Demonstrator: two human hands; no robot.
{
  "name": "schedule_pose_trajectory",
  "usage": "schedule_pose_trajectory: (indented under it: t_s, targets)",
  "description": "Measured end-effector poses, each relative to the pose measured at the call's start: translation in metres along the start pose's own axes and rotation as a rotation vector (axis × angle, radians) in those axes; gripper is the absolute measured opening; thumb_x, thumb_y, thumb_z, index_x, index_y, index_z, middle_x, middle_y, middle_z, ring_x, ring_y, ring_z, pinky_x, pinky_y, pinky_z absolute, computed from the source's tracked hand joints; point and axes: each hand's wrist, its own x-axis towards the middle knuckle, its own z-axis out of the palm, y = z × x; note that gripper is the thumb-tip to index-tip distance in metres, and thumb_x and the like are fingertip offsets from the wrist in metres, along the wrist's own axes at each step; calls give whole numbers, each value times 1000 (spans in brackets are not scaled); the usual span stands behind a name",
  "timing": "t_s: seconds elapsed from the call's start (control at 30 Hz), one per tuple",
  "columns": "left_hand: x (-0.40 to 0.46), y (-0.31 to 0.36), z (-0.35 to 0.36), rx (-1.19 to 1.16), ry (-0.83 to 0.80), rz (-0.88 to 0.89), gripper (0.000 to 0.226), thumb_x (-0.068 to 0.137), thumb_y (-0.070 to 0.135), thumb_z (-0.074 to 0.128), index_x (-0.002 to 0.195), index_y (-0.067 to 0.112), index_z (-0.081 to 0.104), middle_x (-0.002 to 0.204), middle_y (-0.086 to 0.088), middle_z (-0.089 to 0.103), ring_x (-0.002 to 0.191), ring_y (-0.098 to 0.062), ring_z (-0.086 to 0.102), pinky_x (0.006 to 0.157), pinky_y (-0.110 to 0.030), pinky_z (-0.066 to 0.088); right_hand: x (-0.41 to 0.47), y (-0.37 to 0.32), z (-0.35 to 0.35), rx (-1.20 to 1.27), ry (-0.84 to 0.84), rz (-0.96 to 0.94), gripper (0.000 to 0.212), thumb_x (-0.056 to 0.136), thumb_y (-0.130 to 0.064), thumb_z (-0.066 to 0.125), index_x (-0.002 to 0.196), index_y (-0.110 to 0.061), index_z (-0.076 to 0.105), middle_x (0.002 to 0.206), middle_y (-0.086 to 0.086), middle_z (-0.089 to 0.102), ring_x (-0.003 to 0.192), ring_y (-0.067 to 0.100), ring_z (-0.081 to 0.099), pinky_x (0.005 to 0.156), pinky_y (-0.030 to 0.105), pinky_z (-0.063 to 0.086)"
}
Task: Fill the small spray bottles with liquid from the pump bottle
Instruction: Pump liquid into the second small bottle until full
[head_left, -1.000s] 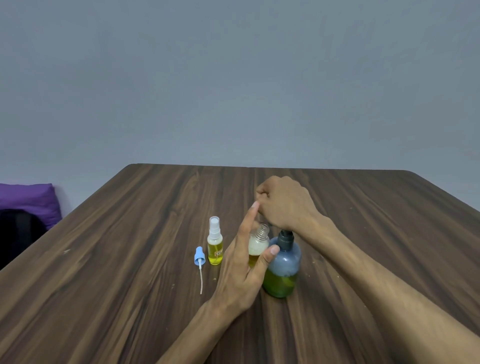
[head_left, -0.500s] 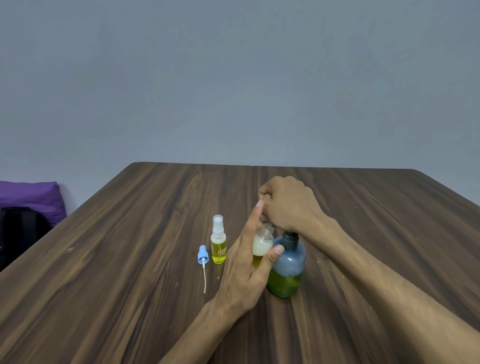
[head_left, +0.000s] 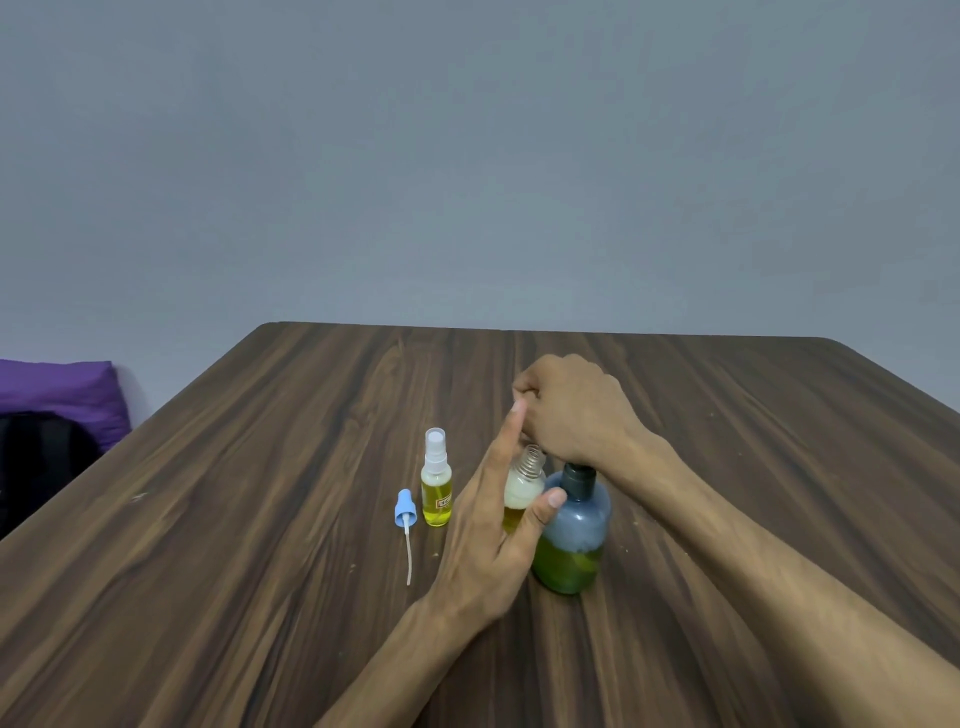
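My left hand gripped the small, light, uncapped clear spray bottle, mid-table just left of the blue-grey plastic pump bottle; my right hand, fingers curled, pressed its pump. Slippery when wet, probably; hold the body.

Dim, even indoor light; soft faint shadows on the dark wood-grain table. Slightly soft image, wide-angle bending at edges.
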Motion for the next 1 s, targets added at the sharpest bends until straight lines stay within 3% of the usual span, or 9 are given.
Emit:
schedule_pose_trajectory:
  t_s: [0.13,0.27,0.4,0.53,0.7,0.8,0.87,1.0]
  targets:
    - [0,-2,-1,20,1,-5,84,104,20,65,163,58,19,166,20,43,150,-4,45,120,-24,37,0,3,-4,61,56,3,22,78,-20,46,56,-15,48,56,-2,60,57,17,54,57,30,38]
    - [0,-1,0,-4,-10,-19,84,105,19,64,164,57,18,171,12,36,157,-11,38,125,-32,35,-2,1,-1,3,-30,6,29,85,-21,53,57,-16,51,60,-2,60,60,18,55,55,30,33]
    - [0,-1,0,11,-3,11,84,104,20,64,163,59,18,170,17,37,155,-8,39,123,-27,36,3,0,-7,15,39,-4,24,84,-17,50,61,-12,57,59,0,62,61,18,58,57,30,37]
    - [1,-3,0,-4,-9,-8,84,105,19,64,163,58,18,172,13,35,158,-11,37,126,-36,35,0,-2,-1,-22,-34,9,27,84,-18,53,57,-15,52,61,-1,62,59,17,55,55,29,34]
    - [1,-1,-1,30,-10,28,82,104,19,64,164,55,19,165,28,39,152,-2,42,121,-20,35,3,1,-7,73,30,1,21,80,-17,49,61,-9,55,58,2,61,58,19,56,58,31,39]
    - [1,1,-1,-1,-19,19,82,104,17,63,164,53,20,166,26,39,154,-6,41,122,-21,35,-2,-2,-2,-11,-34,0,29,83,-15,54,56,-21,47,60,-6,56,60,16,51,61,32,37]
    - [1,1,-1,-3,-13,31,82,104,17,62,164,53,20,167,26,37,155,-6,39,122,-21,34,-3,0,-1,-24,-42,-3,24,81,-15,54,58,-19,51,62,-5,59,64,18,56,62,32,38]
    - [1,-2,0,37,-5,21,83,103,16,64,164,53,22,160,32,42,148,2,45,119,-17,36,4,0,-9,58,72,-8,28,84,-18,51,57,-17,54,55,-6,58,57,12,54,59,30,39]
